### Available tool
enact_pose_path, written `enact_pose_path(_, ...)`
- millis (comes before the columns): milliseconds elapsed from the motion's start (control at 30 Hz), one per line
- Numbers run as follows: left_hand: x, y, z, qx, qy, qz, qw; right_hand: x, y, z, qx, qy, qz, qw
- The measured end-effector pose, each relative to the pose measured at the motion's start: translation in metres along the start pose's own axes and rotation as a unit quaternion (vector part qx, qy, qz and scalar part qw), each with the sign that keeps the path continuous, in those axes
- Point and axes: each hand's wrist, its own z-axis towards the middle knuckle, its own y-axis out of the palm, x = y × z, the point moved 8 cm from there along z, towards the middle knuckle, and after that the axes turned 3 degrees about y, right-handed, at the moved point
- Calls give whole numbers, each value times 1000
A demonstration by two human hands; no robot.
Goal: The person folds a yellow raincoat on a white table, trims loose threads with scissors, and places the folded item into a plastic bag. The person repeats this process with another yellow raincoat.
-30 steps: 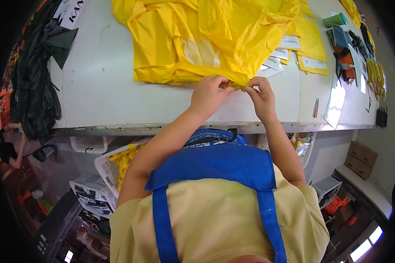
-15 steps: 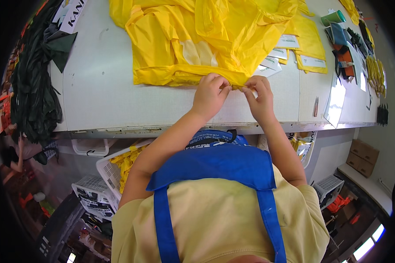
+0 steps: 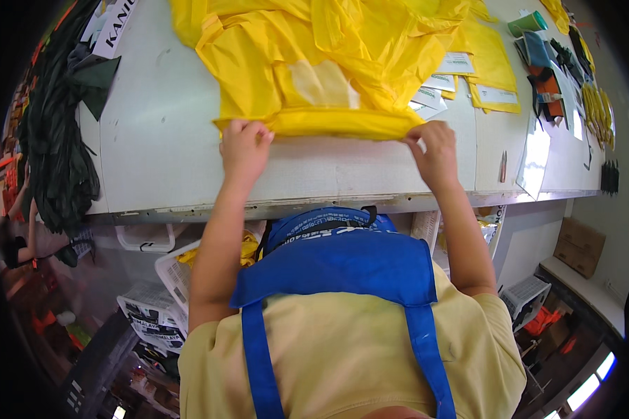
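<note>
A thin yellow garment lies spread and wrinkled across the white table, with a pale patch near its lower middle. Its near edge forms a straight folded hem band that runs between my hands. My left hand pinches the band at its left end, fingers closed. At the right end, my right hand grips the corner of the band between thumb and fingers. The band looks pulled taut. The far part of the garment runs out of the picture.
Yellow packed pieces with white cards lie right of the garment. Small snips rest near the table's right front. A green roll stands farther back. Dark green fabric hangs at the left. White crates sit below the table edge.
My left hand has moved left along the hem to its left end, and my right hand slightly right. The bunched near edge is now stretched straight between them.
</note>
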Motion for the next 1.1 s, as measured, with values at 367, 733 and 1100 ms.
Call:
enact_pose_path(367,134,60,69,-14,310,-87,947,-20,37,-38,-118,-31,167,978)
enact_pose_path(733,197,89,125,-372,283,-91,879,330,-64,-191,83,612,-299,727)
enact_pose_path(1100,190,98,124,-506,50,-326,797,303,-57,-136,204,516,215,804)
